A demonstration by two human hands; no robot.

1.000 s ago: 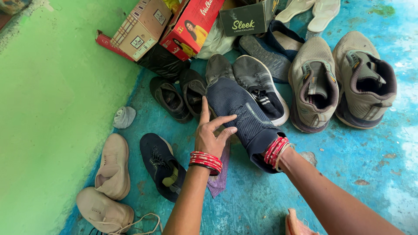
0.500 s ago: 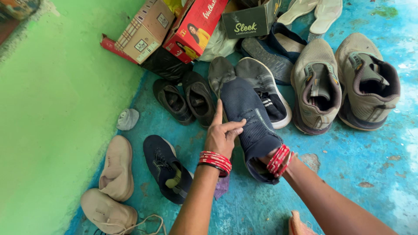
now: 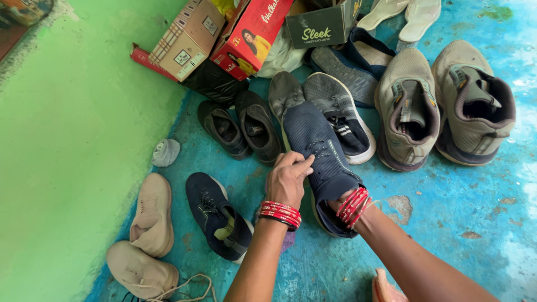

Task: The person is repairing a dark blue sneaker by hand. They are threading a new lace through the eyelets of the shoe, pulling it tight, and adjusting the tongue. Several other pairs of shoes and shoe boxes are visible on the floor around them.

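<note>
A navy knit shoe [image 3: 314,146] lies toe-away on the blue floor among other shoes. My left hand [image 3: 288,179] curls over its left side by the laces, fingers pressed on the upper. My right hand [image 3: 342,207] is pushed into the shoe's opening; only the wrist with red bangles shows, and the fingers are hidden inside. Both wrists wear red bangles. A second navy shoe [image 3: 218,222] lies just left of my left forearm.
A grey-white shoe [image 3: 335,114] touches the held shoe's right side, and two large grey trainers [image 3: 408,112] stand further right. Two black shoes [image 3: 240,127], a pair of beige shoes [image 3: 148,223] and a balled sock [image 3: 165,152] are at left. Cardboard boxes [image 3: 224,33] are stacked behind.
My left hand lay flat with fingers stretched along the shoe; now the fingers are curled onto its side. The right hand stays inside the shoe.
</note>
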